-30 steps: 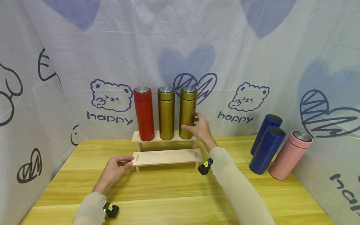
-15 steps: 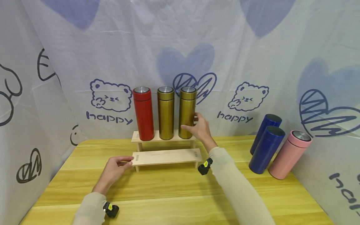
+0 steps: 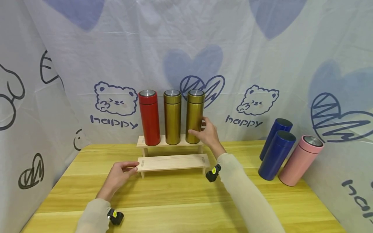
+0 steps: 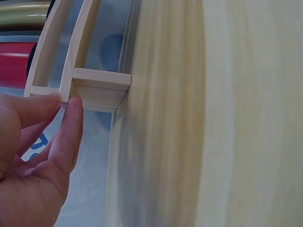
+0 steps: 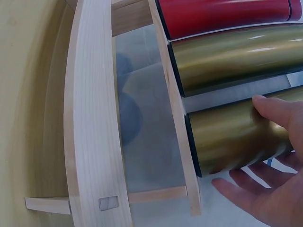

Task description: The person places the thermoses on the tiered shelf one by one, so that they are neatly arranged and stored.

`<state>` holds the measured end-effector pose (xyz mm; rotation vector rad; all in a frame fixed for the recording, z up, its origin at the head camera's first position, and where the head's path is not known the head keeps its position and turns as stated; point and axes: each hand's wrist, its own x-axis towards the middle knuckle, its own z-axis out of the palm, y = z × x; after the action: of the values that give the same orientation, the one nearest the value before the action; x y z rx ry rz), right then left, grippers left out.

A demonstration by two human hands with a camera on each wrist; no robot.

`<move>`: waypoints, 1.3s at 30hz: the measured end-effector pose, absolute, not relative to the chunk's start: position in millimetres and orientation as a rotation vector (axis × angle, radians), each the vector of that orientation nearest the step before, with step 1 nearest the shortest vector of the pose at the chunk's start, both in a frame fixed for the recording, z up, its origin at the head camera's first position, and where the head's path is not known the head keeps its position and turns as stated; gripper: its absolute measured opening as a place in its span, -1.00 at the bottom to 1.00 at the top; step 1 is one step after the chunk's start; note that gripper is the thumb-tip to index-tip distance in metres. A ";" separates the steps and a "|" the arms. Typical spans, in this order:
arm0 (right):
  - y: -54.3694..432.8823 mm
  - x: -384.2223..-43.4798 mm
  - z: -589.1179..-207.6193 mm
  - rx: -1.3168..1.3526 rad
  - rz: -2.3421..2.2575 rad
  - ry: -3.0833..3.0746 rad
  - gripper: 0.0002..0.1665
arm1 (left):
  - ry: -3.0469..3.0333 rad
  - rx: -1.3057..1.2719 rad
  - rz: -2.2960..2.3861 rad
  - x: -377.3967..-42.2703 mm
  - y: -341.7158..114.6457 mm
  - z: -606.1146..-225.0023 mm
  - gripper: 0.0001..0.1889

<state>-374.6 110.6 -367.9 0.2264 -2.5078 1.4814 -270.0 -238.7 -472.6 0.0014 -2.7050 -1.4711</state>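
Observation:
A red thermos (image 3: pixel 149 119), a gold thermos (image 3: pixel 172 119) and a second gold thermos (image 3: pixel 194 116) stand upright in a row on the upper tier of a wooden two-step rack (image 3: pixel 175 162). My right hand (image 3: pixel 207 132) holds the rightmost gold thermos low on its body. Its thumb lies on the near side and the fingers reach round the right, as the right wrist view shows with this gold thermos (image 5: pixel 232 137). At the lower tier's left end, my left hand (image 3: pixel 118 176) pinches the board's edge between thumb and fingertips, seen closely in the left wrist view on the rack (image 4: pixel 71 56).
To the right on the wooden table (image 3: pixel 186 207) stand a blue thermos (image 3: pixel 275 157), another blue thermos (image 3: pixel 271 136) behind it and a pink thermos (image 3: pixel 300 161). A printed cloth (image 3: pixel 157 58) hangs behind the table and along both sides.

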 end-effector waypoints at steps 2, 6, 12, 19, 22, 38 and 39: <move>111.8 -372.6 -368.3 0.232 1.505 -2.508 0.01 | -2.703 0.001 -1.474 -270.6 -238.9 -473.4 -0.70; 118.2 -367.0 -368.4 0.224 1.550 -2.520 0.10 | -2.704 0.007 -1.479 -271.1 -238.9 -474.4 -0.70; 133.3 -355.4 -367.8 0.191 1.567 -2.543 0.10 | -2.699 0.004 -1.470 -270.3 -239.1 -474.2 -0.70; 152.5 -338.2 -361.7 0.182 1.512 -2.578 0.00 | -2.711 0.018 -1.464 -268.8 -238.9 -473.5 -0.70; 160.9 -329.8 -357.9 0.179 1.471 -2.579 -0.02 | -2.709 0.015 -1.470 -269.2 -238.7 -473.1 -0.70; 216.2 -276.0 -349.4 0.163 1.317 -2.561 -0.09 | -2.714 0.030 -1.470 -270.3 -237.6 -472.6 -0.70; 219.4 -272.2 -348.1 0.155 1.306 -2.565 -0.08 | -2.714 0.032 -1.470 -270.4 -237.5 -472.9 -0.70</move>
<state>-272.2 219.4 -348.1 0.1549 -2.5654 1.3059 -270.4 -237.5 -472.9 0.0320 -2.7141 -1.4698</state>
